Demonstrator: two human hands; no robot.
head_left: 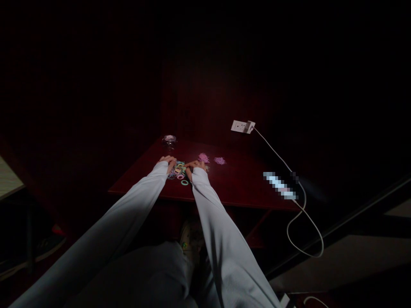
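Your left hand point(168, 161) and right hand point(196, 165) flank the colourful hair-tie heap point(180, 166) near the front edge of the red tabletop point(244, 184), fingers apart or pinching I cannot tell, and a careless sweep could push the green hair tie point(184, 184), nearest that edge, off it.

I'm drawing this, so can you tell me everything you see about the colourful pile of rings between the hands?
The pile of rings is a loose, overlapping heap in pale green, yellow, pink and purple. The rings look bendy, maybe fabric or rubber; they're too small to be sure. It lies on the dark red table between the left hand and right hand, which both seem to touch it.
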